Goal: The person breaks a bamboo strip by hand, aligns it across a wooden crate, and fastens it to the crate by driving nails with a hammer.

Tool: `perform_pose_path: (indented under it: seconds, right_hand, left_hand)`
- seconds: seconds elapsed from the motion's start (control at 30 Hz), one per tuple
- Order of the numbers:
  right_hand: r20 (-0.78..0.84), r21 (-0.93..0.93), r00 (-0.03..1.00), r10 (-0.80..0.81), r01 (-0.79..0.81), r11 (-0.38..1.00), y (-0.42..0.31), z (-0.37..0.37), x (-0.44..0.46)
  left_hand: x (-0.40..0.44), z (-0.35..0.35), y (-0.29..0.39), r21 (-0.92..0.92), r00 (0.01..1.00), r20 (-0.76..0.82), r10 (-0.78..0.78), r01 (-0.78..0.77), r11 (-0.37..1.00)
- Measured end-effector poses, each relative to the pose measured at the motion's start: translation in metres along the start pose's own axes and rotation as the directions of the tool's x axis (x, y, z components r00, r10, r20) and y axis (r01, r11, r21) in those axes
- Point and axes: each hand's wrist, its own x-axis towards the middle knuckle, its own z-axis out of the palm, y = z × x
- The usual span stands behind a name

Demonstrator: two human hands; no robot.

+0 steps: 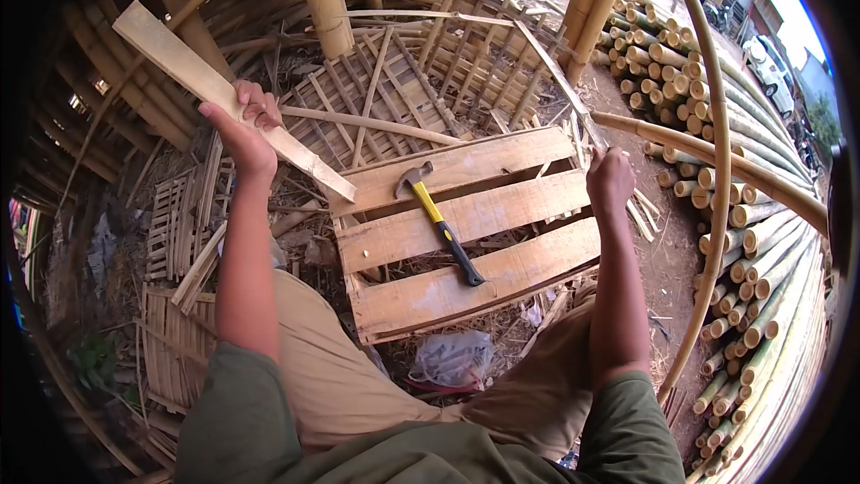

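Observation:
My left hand (244, 130) is wrapped round a long wooden board (179, 58), held at a slant with its lower end by the corner of a slatted wooden frame (479, 264). My right hand (611, 181) is closed at the frame's right edge, beside a thin wooden strip (560, 81) that rises to the upper left; what the fingers hold there is too small to make out. A hammer (439, 222) with a yellow and black handle lies across the slats, its head on the top slat.
Cut bamboo poles (761, 224) are stacked at the right. A bent pole (719, 170) stands before them, and another (770, 188) crosses it. Slatted panels (367, 103) lie behind the frame. A clear plastic bag (452, 358) lies between the legs. Vehicles stand at the upper right.

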Motion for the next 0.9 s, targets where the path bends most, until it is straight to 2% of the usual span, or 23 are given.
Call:
perform_pose_path:
  seconds: [0.13, 0.27, 0.33, 0.37, 0.4, 0.47, 0.53, 0.6, 0.63, 0.67, 0.7, 0.73, 0.77, 0.8, 0.83, 0.87, 0.9]
  right_hand:
    - [-0.008, 0.172, 0.997, -0.077, 0.078, 0.982, 0.010, 0.003, -0.021]
    - [0.135, 0.235, 0.986, -0.102, 0.068, 0.970, 0.018, 0.011, -0.044]
    - [0.147, 0.267, 0.973, -0.175, 0.132, 0.955, 0.018, 0.012, -0.060]
    - [0.211, 0.280, 0.967, -0.145, 0.082, 0.957, 0.017, 0.014, -0.068]
    - [0.249, 0.290, 0.951, -0.181, 0.105, 0.951, 0.020, 0.022, -0.073]
    - [0.326, 0.346, 0.922, -0.209, 0.089, 0.934, 0.023, 0.032, -0.088]
    - [0.459, 0.331, 0.867, -0.193, 0.035, 0.943, 0.022, 0.039, -0.100]
    - [0.431, 0.395, 0.865, -0.257, 0.076, 0.916, 0.022, 0.045, -0.113]
    - [0.467, 0.415, 0.844, -0.263, 0.053, 0.908, 0.021, 0.044, -0.115]
    - [0.501, 0.434, 0.823, -0.269, 0.030, 0.900, 0.021, 0.042, -0.117]
    - [0.459, 0.443, 0.821, -0.339, 0.119, 0.889, 0.021, 0.042, -0.119]
    - [0.462, 0.442, 0.821, -0.335, 0.114, 0.890, 0.022, 0.041, -0.120]
    - [0.489, 0.363, 0.815, -0.310, 0.133, 0.922, 0.023, 0.040, -0.121]
    - [0.514, 0.282, 0.809, -0.284, 0.153, 0.947, 0.020, 0.033, -0.121]
    - [0.467, 0.211, 0.823, -0.325, 0.254, 0.944, 0.021, 0.031, -0.123]
    - [0.467, 0.212, 0.822, -0.325, 0.252, 0.944, 0.021, 0.031, -0.123]
    - [0.488, 0.197, 0.801, -0.347, 0.286, 0.938, 0.021, 0.032, -0.121]
  left_hand:
    - [-0.001, -0.013, 0.002, -0.026, 0.998, -0.048, 0.037, -0.038, 0.999]
    - [-0.010, -0.021, 0.008, -0.006, 0.993, -0.096, 0.064, -0.065, 0.998]
    - [-0.014, -0.026, 0.011, -0.028, 0.985, -0.148, 0.092, -0.097, 0.995]
    - [-0.017, -0.028, 0.013, -0.043, 0.978, -0.184, 0.099, -0.108, 0.993]
    - [-0.019, -0.029, 0.016, -0.043, 0.978, -0.184, 0.098, -0.108, 0.993]
    - [-0.021, -0.031, 0.026, -0.134, 0.949, -0.302, 0.087, -0.132, 0.982]
    - [-0.022, -0.035, 0.034, -0.157, 0.956, -0.277, 0.094, -0.142, 0.977]
    - [-0.023, -0.032, 0.040, -0.259, 0.970, -0.234, 0.072, -0.133, 0.957]
    - [-0.026, -0.026, 0.039, -0.258, 0.972, -0.228, 0.065, -0.125, 0.958]
    - [-0.033, -0.019, 0.034, -0.339, 0.985, -0.170, 0.029, -0.086, 0.937]
    - [-0.041, -0.011, 0.031, -0.415, 0.994, -0.110, -0.002, -0.044, 0.909]
    - [-0.047, -0.008, 0.028, -0.487, 0.998, -0.051, -0.028, 0.000, 0.874]
    - [-0.050, -0.023, 0.013, -0.534, 0.991, 0.130, -0.006, 0.075, 0.842]
    - [-0.056, -0.018, 0.012, -0.533, 0.991, 0.131, -0.008, 0.077, 0.843]
    - [-0.064, -0.007, 0.012, -0.448, 0.993, 0.088, -0.077, 0.109, 0.888]
    - [-0.072, 0.004, 0.011, -0.360, 0.989, 0.039, -0.141, 0.145, 0.922]
    - [-0.079, 0.012, 0.012, -0.359, 0.989, 0.041, -0.141, 0.147, 0.922]
